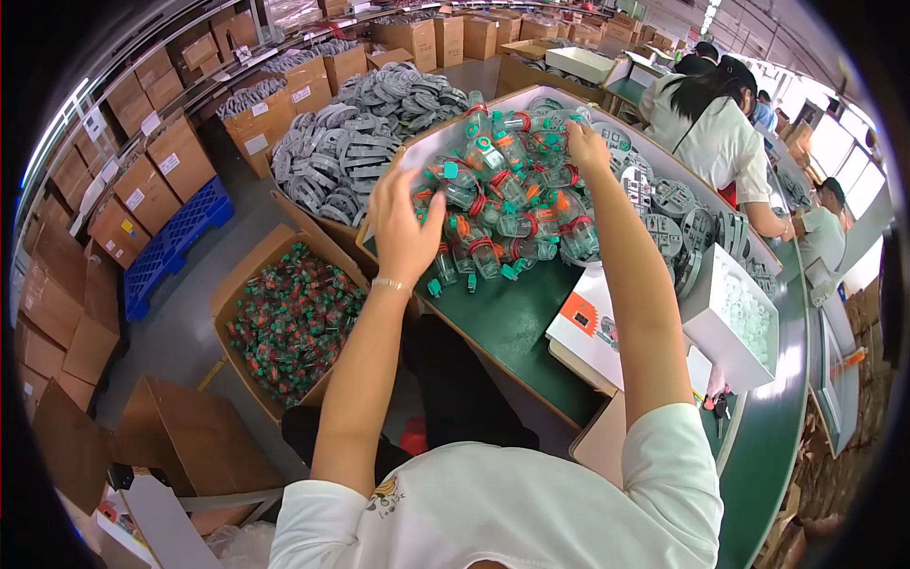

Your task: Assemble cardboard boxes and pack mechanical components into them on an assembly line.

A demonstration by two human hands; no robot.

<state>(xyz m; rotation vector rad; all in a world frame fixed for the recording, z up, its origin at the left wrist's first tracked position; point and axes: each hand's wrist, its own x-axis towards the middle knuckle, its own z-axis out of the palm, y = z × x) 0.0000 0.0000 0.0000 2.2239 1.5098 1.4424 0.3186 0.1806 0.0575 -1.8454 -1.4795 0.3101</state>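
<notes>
Left hand (403, 223) spread open on clear plastic parts pile (507, 194), right hand (588, 147) fingers curled into far side, grip unclear; rake gently, avoid spilling off green table (512, 327).

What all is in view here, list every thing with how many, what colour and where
clear bottles: a big pile, clear with teal and orange-red parts, on the green table under both hands
carton of bottles: one, brown, on the floor at left
grey plastic parts: a heap, grey, behind the pile
round grey parts: many, right of the pile
white box: one, table's right side
blue pallet: one, floor far left
brown cartons: many, stacked along the left and rear
co-worker: one nearby, white top, upper right
left hand: pile's near left edge
right hand: pile's far right side
</notes>
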